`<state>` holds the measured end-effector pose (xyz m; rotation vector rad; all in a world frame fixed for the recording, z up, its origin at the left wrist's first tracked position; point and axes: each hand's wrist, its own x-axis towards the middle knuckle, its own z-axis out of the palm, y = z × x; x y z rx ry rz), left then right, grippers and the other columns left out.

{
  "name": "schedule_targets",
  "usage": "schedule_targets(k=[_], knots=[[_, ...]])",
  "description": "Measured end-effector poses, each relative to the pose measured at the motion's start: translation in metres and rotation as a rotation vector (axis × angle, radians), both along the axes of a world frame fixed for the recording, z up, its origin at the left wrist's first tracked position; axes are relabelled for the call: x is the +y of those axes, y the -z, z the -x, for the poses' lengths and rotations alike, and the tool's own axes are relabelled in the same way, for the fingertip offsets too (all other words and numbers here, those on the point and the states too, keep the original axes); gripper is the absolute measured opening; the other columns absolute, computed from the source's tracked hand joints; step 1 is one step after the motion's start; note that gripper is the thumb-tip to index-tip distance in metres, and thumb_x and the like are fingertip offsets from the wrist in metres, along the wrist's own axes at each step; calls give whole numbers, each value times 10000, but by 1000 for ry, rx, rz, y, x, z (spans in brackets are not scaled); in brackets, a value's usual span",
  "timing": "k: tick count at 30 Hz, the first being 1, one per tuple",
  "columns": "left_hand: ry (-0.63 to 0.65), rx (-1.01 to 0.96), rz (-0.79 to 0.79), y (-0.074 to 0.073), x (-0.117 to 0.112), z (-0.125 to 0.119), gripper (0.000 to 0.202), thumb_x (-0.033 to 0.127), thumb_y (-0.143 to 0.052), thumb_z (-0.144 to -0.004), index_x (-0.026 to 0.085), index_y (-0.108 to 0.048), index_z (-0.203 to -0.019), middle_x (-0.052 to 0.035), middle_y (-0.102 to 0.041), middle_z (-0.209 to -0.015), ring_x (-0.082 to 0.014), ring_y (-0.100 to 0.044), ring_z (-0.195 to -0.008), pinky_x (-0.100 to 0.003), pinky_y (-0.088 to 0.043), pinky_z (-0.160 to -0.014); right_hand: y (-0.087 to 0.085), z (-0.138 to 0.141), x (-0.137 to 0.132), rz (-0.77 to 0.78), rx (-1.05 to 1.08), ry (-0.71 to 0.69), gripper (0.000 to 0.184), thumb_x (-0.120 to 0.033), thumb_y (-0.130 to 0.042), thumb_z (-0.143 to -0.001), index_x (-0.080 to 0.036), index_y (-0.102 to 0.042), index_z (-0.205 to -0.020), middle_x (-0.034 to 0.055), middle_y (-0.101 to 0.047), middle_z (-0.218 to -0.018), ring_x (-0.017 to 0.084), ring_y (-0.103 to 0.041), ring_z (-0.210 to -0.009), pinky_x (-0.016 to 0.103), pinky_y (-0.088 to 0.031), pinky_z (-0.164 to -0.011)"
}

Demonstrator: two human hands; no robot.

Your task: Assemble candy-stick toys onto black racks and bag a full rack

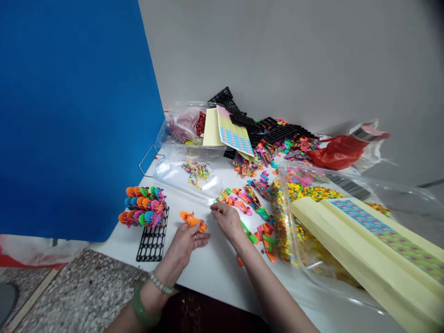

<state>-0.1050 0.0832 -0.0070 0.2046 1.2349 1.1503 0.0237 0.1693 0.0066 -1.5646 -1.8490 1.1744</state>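
Note:
My left hand [185, 245] is closed around the end of a small orange plastic toy [189, 218] with a flat, rounded board shape, held just above the white table. Close by on the right, my right hand [227, 223] has its thumb and fingers pinched together; whatever is between the tips is too small to make out. Its fingertips are near the edge of a clear plastic bag [169, 172], on which small striped coloured pieces [197, 174] lie. Left of my left hand, several colourful toys [144, 206] stand in rows on a black plastic grid [151, 245].
Loose colourful toys [239, 199] are scattered right of centre. A clear tub [294, 222] of tiny coloured pieces, topped with yellow sticker sheets [360, 245], takes up the right side. Behind are another clear tray [173, 145], black grids [287, 134] and a red bag [338, 155].

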Motion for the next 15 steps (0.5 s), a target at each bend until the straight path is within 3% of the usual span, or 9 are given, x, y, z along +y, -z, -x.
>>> schedule_targets(k=[5,9,12,15], knots=[[-13,67,53,7,-10,4,189,222,-677,-794,99,-593,-909,-80,-667,-798,-179,-687,-638,-275,-549,-592,-8,54,58,-149,-364,-61,313,-214,-448,-868,-247,-699,-1053,57,-703,-1109,213,-633,-1030,282,-453,-824],[-35,73,99,9,-13,10,164,213,-652,-807,101,-580,-904,-64,-663,-744,-180,-685,-594,-262,-536,-532,0,90,80,-227,-572,-115,329,-196,-424,-904,-179,-618,-1170,127,-640,-1198,239,-596,-1080,307,-444,-830],[-54,81,103,7,-19,18,192,226,-682,-776,102,-584,-885,-61,-664,-725,-167,-660,-530,-240,-484,-456,4,81,74,-219,-608,-126,300,-154,-428,-883,-170,-634,-1100,122,-657,-1119,227,-610,-1011,297,-432,-813],[-109,24,73,5,-23,23,191,217,-702,-747,110,-584,-853,-48,-662,-704,-142,-642,-517,-222,-458,-465,5,45,43,-228,-461,-146,221,-218,-466,-875,-188,-650,-994,89,-667,-1021,210,-608,-932,282,-429,-771]])
